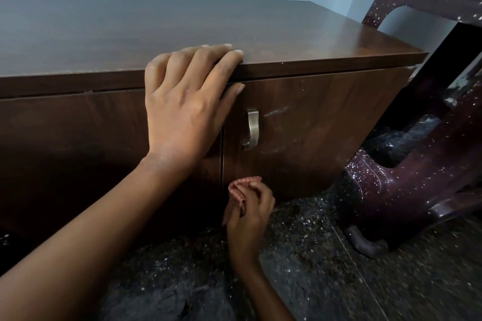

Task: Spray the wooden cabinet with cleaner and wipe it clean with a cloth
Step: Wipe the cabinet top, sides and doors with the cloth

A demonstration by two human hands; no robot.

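Head | hands: left (182, 101) on cabinet (326, 41) | right (250, 208) grips one cloth (241, 185)

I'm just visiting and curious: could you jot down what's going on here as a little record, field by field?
place: dark speckled floor, blue wall behind
furniture: wooden cabinet, doors shut, metal handle on right door
left hand: fingers hooked over the cabinet's top front edge
right hand: low by the door bottoms, clutching a bunched reddish cloth
marks: pale smear on right door beside handle
nearby: dark plastic chair at right
spray bottle: not in view
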